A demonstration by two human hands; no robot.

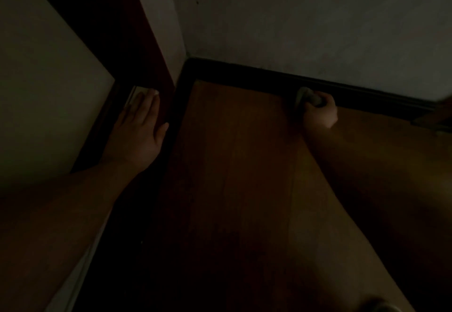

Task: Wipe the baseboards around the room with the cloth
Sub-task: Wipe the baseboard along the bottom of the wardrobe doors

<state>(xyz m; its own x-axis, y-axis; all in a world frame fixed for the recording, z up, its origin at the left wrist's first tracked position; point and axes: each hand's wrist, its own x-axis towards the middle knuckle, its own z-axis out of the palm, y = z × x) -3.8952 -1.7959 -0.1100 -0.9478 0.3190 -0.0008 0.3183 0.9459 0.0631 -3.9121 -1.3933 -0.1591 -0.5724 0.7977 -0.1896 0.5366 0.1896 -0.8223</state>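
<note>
Right hand (320, 112) grips a pale bunched cloth (308, 96) against the dark baseboard (244, 69) at 1 o'clock; left hand (139, 125) lies flat, fingers straight.

Two bare forearms come into view from the lower edge, one on each side, and neither shows any sleeve, cuff or glove. The left hand (139, 125) carries no ring, watch or band that can be made out, and its wrist is uncovered. The right hand (319, 112) is likewise bare at the wrist, with no strap or bracelet visible. The light is very dim, so fine detail such as nails or small marks cannot be told on either hand.
</note>
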